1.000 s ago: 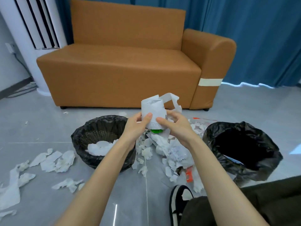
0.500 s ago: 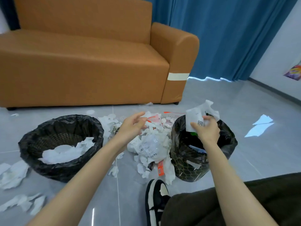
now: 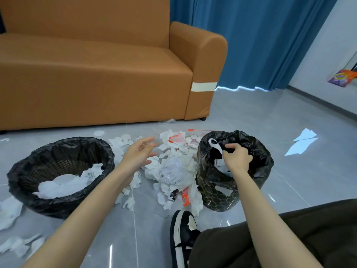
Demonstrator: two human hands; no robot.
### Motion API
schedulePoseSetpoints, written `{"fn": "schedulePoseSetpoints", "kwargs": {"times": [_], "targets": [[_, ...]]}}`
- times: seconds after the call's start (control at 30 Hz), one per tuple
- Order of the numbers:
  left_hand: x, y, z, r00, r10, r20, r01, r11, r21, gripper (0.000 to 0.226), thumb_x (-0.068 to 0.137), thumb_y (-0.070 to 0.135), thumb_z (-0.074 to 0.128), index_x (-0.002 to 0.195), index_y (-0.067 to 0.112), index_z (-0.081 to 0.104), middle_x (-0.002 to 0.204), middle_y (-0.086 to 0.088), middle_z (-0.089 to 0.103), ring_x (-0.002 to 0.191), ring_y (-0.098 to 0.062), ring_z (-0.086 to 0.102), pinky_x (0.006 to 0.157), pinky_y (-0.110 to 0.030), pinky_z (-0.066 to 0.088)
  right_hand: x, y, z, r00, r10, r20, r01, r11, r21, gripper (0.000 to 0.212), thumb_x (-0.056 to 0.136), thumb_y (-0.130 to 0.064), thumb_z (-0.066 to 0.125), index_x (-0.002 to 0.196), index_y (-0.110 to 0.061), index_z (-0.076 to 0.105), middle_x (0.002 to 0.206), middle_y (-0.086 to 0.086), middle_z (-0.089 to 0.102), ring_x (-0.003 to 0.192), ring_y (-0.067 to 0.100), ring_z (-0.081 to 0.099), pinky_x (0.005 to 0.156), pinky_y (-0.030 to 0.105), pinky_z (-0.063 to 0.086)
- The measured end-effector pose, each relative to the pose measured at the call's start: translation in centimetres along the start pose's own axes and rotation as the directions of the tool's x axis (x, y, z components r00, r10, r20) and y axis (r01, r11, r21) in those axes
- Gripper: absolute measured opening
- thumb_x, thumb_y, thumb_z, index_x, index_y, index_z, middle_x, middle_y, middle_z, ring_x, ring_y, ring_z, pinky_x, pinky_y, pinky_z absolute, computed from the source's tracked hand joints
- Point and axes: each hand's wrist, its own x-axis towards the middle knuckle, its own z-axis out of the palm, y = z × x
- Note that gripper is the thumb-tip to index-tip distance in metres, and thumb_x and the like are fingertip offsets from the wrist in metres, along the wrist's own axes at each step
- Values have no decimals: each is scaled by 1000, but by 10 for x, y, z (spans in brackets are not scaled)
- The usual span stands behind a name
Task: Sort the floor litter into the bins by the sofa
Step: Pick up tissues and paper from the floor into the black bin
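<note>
Two bins lined with black bags stand on the grey floor before the orange sofa (image 3: 100, 78). The left bin (image 3: 23, 176) holds white paper scraps. My right hand (image 3: 236, 156) is down inside the mouth of the right bin (image 3: 264, 161), fingers curled on a white plastic bag (image 3: 215, 145) whose handle loop sticks up beside it. My left hand (image 3: 140, 153) hovers with fingers spread over the litter pile (image 3: 173, 169) between the bins, holding nothing. The pile is white tissue, a clear plastic wrapper and red-printed packets.
More white scraps (image 3: 9, 211) lie at the left edge of the floor. My black-and-white shoe (image 3: 182, 235) and dark trouser leg (image 3: 289, 238) are at the bottom right. Blue curtains (image 3: 260, 41) hang behind the sofa arm. A colourful bag (image 3: 341, 80) sits far right.
Both hands held the white bag over the pile. My left hand let go, and my right hand carried it rightward and lowered it into the right bin.
</note>
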Motion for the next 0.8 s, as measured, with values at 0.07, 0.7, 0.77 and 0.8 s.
{"fn": "schedulePoseSetpoints", "kwargs": {"times": [0.07, 0.7, 0.77, 0.8], "targets": [[-1, 1, -6, 1000, -7, -29, 6, 1000, -22, 31, 98, 23, 45, 129, 22, 50, 123, 2, 58, 106, -16, 60, 97, -36, 47, -7, -18, 2, 995, -93, 37, 86, 984, 158, 26, 91, -19, 58, 117, -16, 61, 123, 5, 60, 116, 25, 51, 82, 31, 44], [-77, -65, -170, 838, -179, -516, 90, 977, -193, 33, 92, 19, 57, 125, 19, 55, 118, -6, 61, 97, -18, 61, 89, -34, 48, -208, -130, 152, 522, -564, 640, 448, 820, 356, 24, 88, -12, 53, 110, -14, 62, 90, -3, 64, 83, 13, 57, 84, 30, 48], [-90, -78, -188, 799, -218, -560, 100, 967, -233, 33, 92, 16, 57, 125, 15, 55, 113, -8, 61, 92, -18, 59, 88, -33, 47, -232, -133, 167, 482, -575, 661, 466, 807, 362, 25, 87, -12, 53, 109, -14, 64, 91, -1, 66, 82, 11, 56, 86, 30, 48], [-96, -85, -196, 774, -238, -587, 104, 962, -253, 33, 92, 14, 57, 125, 12, 55, 109, -9, 61, 88, -17, 59, 83, -32, 48, -243, -135, 174, 456, -571, 682, 471, 805, 360, 25, 87, -12, 53, 109, -15, 64, 93, -1, 68, 82, 10, 56, 87, 29, 48]]}}
